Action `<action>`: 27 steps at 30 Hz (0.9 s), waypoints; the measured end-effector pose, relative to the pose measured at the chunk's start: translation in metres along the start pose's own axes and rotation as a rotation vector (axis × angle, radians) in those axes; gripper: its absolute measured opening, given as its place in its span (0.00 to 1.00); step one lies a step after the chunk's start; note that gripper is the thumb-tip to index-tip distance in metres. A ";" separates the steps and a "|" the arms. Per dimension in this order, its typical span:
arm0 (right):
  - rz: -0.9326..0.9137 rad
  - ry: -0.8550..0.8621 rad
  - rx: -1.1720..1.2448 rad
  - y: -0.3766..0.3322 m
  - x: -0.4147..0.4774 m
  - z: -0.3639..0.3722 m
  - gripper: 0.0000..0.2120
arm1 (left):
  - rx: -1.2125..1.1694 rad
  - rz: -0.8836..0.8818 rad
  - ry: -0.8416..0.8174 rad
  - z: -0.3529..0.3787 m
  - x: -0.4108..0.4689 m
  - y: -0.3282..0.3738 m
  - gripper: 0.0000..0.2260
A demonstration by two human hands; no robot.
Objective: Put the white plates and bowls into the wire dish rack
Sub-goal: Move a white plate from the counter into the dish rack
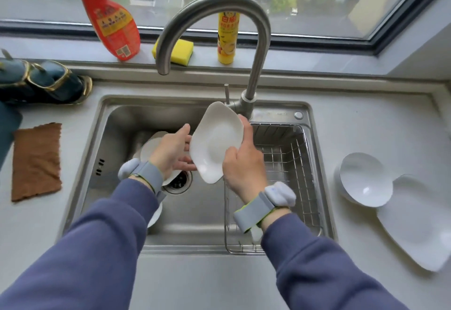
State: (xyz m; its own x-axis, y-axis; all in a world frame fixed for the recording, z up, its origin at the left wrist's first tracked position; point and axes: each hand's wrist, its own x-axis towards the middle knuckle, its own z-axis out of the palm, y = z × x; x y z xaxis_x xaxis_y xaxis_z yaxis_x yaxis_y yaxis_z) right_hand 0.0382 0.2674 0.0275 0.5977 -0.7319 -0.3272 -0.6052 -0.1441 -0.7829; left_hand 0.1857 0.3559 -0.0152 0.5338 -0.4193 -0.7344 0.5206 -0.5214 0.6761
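A white squarish plate (214, 141) is held tilted over the middle of the steel sink (117, 119). My right hand (244, 163) grips its right edge, thumb on the face. My left hand (172, 152) touches its left edge with fingers spread. The wire dish rack (302, 163) sits in the sink's right part, just right of the plate, and looks empty where it shows. More white dishes (148, 146) lie in the sink under my left hand, partly hidden. A white bowl (363, 179) and a white plate (419, 221) rest on the counter at the right.
The curved tap (219, 4) arches over the sink just behind the held plate. A red bottle (109, 16), a yellow sponge (179, 53) and a yellow bottle (228, 31) stand on the window sill. A brown cloth (36, 160) and dark blue items (39, 82) lie on the left counter.
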 end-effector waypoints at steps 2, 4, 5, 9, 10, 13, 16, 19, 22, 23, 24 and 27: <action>-0.013 0.035 -0.038 0.000 0.002 -0.023 0.34 | 0.011 0.028 -0.023 0.017 -0.003 0.000 0.20; -0.030 0.080 -0.068 0.004 0.003 -0.052 0.34 | 0.099 0.094 -0.046 0.040 -0.008 -0.005 0.16; -0.039 0.098 -0.083 0.006 0.004 -0.066 0.34 | 0.167 0.144 -0.075 0.051 -0.011 -0.008 0.15; -0.085 0.157 -0.226 0.018 0.004 -0.113 0.35 | 0.638 0.322 -0.302 0.099 -0.032 -0.023 0.24; -0.090 0.164 -0.253 0.021 0.004 -0.117 0.35 | 0.784 0.355 -0.333 0.105 -0.033 -0.028 0.31; -0.082 0.158 -0.367 0.037 0.002 -0.129 0.35 | 1.090 0.470 -0.401 0.130 -0.030 -0.047 0.46; -0.041 0.105 -0.447 0.057 -0.001 -0.130 0.35 | 1.252 0.501 -0.369 0.137 -0.027 -0.061 0.45; 0.003 0.032 -0.486 0.081 -0.006 -0.129 0.35 | 1.253 0.525 -0.337 0.137 -0.032 -0.065 0.40; 0.048 -0.026 -0.515 0.099 -0.011 -0.118 0.36 | 1.213 0.507 -0.328 0.128 -0.032 -0.063 0.39; 0.063 -0.045 -0.506 0.106 -0.014 -0.113 0.35 | 1.207 0.496 -0.327 0.125 -0.032 -0.063 0.39; 0.075 -0.065 -0.496 0.111 -0.017 -0.109 0.35 | 1.191 0.483 -0.327 0.122 -0.031 -0.062 0.38; 0.123 -0.113 -0.469 0.126 -0.021 -0.094 0.35 | 1.164 0.465 -0.328 0.114 -0.031 -0.062 0.39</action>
State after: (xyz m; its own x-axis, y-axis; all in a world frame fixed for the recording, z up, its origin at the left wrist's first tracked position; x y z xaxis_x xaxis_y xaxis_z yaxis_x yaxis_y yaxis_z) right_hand -0.1004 0.2020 -0.0143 0.5442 -0.6894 -0.4780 -0.8308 -0.3638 -0.4212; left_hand 0.0607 0.3163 -0.0417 0.2338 -0.8094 -0.5388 -0.6392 -0.5455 0.5421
